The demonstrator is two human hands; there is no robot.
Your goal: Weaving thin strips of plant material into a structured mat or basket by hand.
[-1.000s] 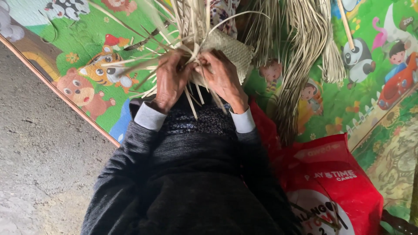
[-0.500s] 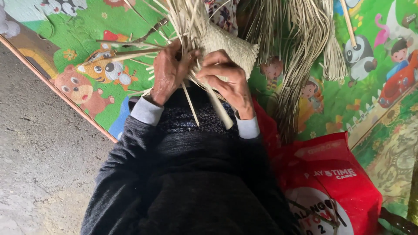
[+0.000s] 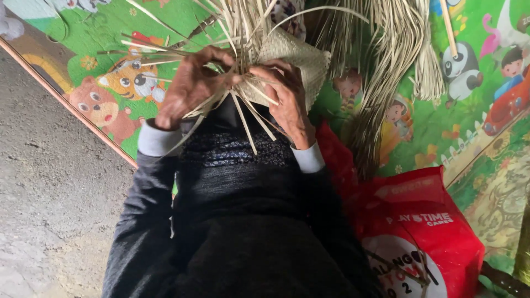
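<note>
soft even daylight, no harsh shadows; slight blur around the edges.

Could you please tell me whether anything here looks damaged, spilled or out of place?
Nothing stands out. Both hands, left hand and right hand, grip the half-woven straw piece, whose loose strips stick out unwoven. The red bag lies on the play mat.

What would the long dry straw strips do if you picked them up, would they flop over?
Probably they bend rather than snap: the loose strips hang in curves over the mat. They look thin and light, likely springy, since ends stick out straight from the woven piece held by the left hand and right hand.
</note>
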